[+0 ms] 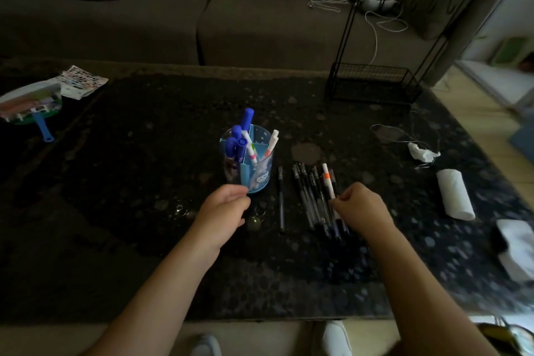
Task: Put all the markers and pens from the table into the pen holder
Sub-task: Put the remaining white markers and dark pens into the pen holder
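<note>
Head view: right hand [359, 205] pinching white marker [328, 180], light, stiff, slick, best gripped mid-barrel; left hand [224, 206] loosely curled, empty, beside pen holder [257, 173].

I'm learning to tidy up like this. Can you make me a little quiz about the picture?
1. True or false: the pen holder already has markers in it.
2. Which hand pinches the white marker with the orange band?
3. The single dark pen lies: A) between the holder and the pile of pens, B) on the sofa.

Key: 1 true. 2 the right hand. 3 A.
</note>
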